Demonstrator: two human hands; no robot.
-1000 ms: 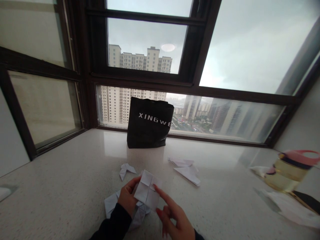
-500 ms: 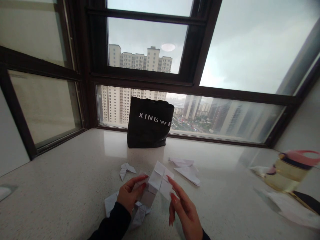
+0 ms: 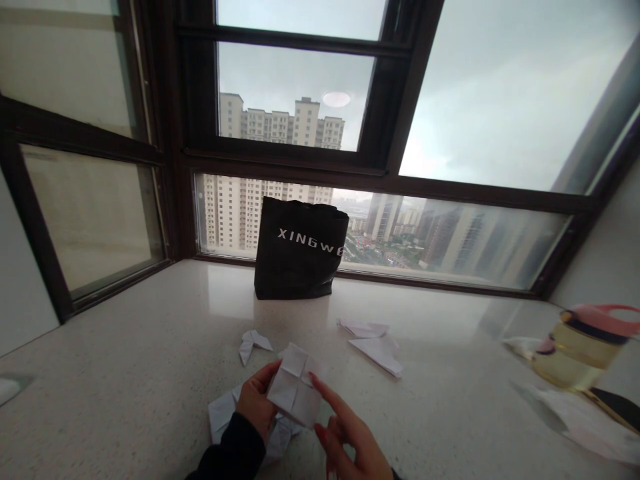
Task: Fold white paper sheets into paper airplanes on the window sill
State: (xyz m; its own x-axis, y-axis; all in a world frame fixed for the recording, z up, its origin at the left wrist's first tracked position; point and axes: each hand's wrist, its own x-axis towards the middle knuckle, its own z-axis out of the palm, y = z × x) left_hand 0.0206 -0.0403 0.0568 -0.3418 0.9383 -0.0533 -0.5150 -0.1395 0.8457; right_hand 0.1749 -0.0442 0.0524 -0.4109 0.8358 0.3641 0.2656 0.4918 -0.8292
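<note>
A folded white paper piece (image 3: 296, 387) with crossing creases is held above the counter, its flat face toward me. My left hand (image 3: 257, 400) grips its left edge, with the fingertips partly hidden behind the paper. My right hand (image 3: 347, 427) is at its right side, the index fingertip on the paper's face and the thumb by the lower right corner. More folded white papers (image 3: 220, 413) lie beneath my left hand. Beyond the hands rest a small folded paper (image 3: 254, 345) and, to the right, flat folded papers (image 3: 377, 350).
A black bag (image 3: 300, 253) with white lettering stands by the window. At the right are a yellowish bottle (image 3: 575, 353) with a pink lid, a white packet (image 3: 585, 417) and a dark object (image 3: 620, 407). Something white (image 3: 9, 388) lies at the far left.
The held paper has moved left and slightly down, and turned so its creased face shows more squarely. My right hand has moved left and down with it.
</note>
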